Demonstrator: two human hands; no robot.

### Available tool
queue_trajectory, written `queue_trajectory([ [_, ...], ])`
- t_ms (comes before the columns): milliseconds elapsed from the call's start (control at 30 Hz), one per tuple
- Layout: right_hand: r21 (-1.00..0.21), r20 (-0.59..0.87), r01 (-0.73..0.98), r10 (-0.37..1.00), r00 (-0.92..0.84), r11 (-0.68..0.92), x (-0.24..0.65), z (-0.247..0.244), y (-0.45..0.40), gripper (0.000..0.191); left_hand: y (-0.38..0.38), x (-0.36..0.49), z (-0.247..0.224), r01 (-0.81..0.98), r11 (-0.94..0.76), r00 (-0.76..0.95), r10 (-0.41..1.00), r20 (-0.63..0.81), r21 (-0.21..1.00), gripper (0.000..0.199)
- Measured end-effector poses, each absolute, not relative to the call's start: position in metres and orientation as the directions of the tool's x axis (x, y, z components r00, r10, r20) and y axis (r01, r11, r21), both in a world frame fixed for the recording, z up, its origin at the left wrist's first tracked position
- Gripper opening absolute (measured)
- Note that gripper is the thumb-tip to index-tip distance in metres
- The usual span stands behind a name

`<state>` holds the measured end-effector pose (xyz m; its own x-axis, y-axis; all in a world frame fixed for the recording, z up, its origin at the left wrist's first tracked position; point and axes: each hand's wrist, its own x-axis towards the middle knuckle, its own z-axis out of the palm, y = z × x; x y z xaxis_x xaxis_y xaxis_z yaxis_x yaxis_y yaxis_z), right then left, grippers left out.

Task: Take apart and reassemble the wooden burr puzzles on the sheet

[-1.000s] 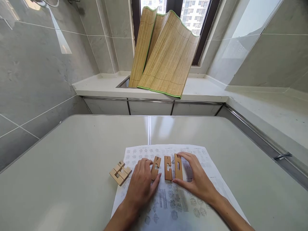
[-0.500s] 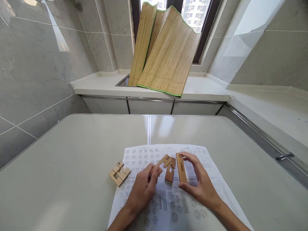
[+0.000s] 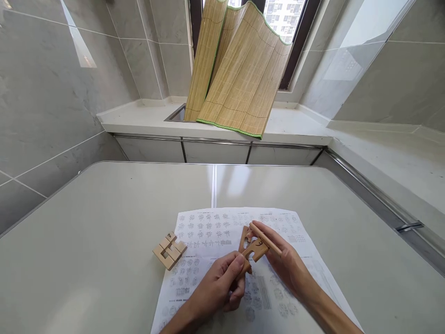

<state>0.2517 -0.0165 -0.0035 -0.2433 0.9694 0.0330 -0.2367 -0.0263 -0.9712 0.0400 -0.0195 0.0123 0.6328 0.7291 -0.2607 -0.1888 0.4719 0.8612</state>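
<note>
Between the thumb and fingers of my left hand (image 3: 224, 280) is a notched wooden puzzle piece (image 3: 257, 249) with a dark mark, tilted up to the right. My right hand (image 3: 287, 257) grips a flat wooden puzzle piece (image 3: 266, 239), seen nearly edge-on, which meets or overlaps the notched one. Behind them shows another notched wooden piece (image 3: 244, 239), partly covered; whether it is held I cannot tell. Left of my hands an interlocked wooden block puzzle (image 3: 170, 251), marked with a 3, rests at the paper's left edge.
A printed sheet (image 3: 205, 260) with rows of small diagrams lies under my hands on the pale table (image 3: 104, 222). Beyond the table, a bamboo mat (image 3: 239, 79) leans on the white ledge (image 3: 139, 118) by the window. A metal rail (image 3: 375, 195) runs along the right side.
My left hand has moved right with its notched piece, up to the piece in my right hand. My right hand has turned its flat piece from broad face to edge-on.
</note>
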Motion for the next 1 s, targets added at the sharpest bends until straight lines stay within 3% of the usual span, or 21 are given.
queue_trajectory([
  [400, -0.992, 0.076, -0.117, 0.928, -0.364, 0.035, 0.248, -0.01, -0.017, 0.087, -0.017, 0.039, 0.015, -0.196, 0.5, 0.666, 0.7, -0.26, 0.844, 0.049],
  [600, -0.978, 0.01, -0.197, 0.921, -0.388, -0.073, 0.243, -0.017, -0.022, 0.099, -0.016, 0.039, 0.021, -0.204, 0.517, 0.717, 0.657, -0.233, 0.831, 0.046],
  [1000, -0.98, 0.037, -0.195, 0.921, -0.389, -0.043, 0.239, -0.017, -0.023, 0.098, -0.02, 0.039, 0.016, -0.171, 0.454, 0.714, 0.669, -0.208, 0.874, 0.05],
])
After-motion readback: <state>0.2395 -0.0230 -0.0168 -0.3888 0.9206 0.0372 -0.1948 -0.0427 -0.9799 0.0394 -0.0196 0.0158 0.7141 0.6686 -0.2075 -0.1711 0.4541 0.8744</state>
